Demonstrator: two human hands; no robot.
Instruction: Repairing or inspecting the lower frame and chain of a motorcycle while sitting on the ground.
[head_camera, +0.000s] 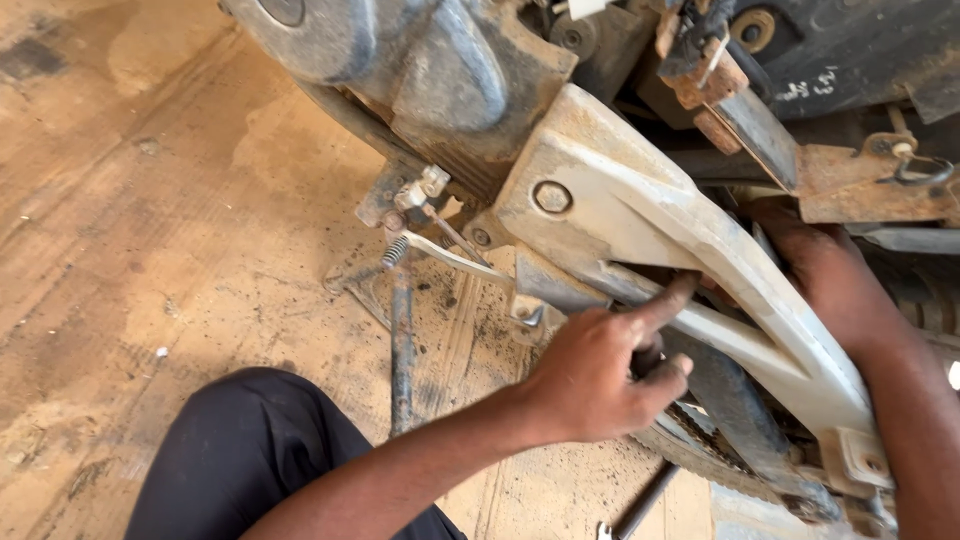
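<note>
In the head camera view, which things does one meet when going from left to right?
Bare dusty floor → person's dark-clothed knee → thin dark metal stand rod → left hand → dirty white swingarm → right hand → rusty orange bracket.

The swingarm (640, 215) was a pale, dust-caked metal casting, running slantwise from a bolted pivot near the engine down toward the lower right corner of the view, where it ended in a square lug. A long slot opened along its lower side. The drive chain (700, 455), dark and greasy, ran beneath it, just under its lower rail, toward the rear. The left hand (600, 370) pressed its forefinger into the slot, the other fingers curled around a dark handle. The right hand (825, 275) lay behind the swingarm's upper edge, fingers hidden.
</note>
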